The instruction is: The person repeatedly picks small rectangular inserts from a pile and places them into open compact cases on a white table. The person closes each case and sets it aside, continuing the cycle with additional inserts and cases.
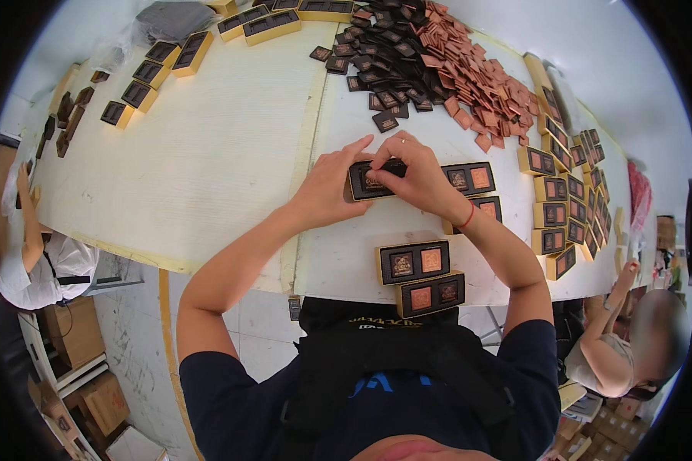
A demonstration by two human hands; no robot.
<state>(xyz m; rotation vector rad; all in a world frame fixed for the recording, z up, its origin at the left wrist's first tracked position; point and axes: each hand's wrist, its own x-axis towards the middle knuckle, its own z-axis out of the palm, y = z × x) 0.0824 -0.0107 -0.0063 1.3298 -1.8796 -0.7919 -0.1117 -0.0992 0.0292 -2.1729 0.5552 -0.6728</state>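
Note:
Ahead of me on the white table is a small black-lined gift box (356,183) with gold sides. My left hand (329,184) grips its left end, thumb along the near side and fingers at the far side. My right hand (417,170) reaches over the box, its thumb and forefinger closed on a dark wrapped chocolate square (374,189) in the box's left part. That hand covers much of the right part. Just right of it lies a filled box (469,178) with one dark and one copper square. Another filled box (488,208) is partly behind my right forearm.
Two filled boxes (413,262) sit near the front edge. Beyond my hands spread piles of dark squares (388,58) and copper squares (477,73). Filled boxes (550,188) crowd the right; unfilled boxes (192,54) stand far left. People work at both sides, one arm (31,223) at left.

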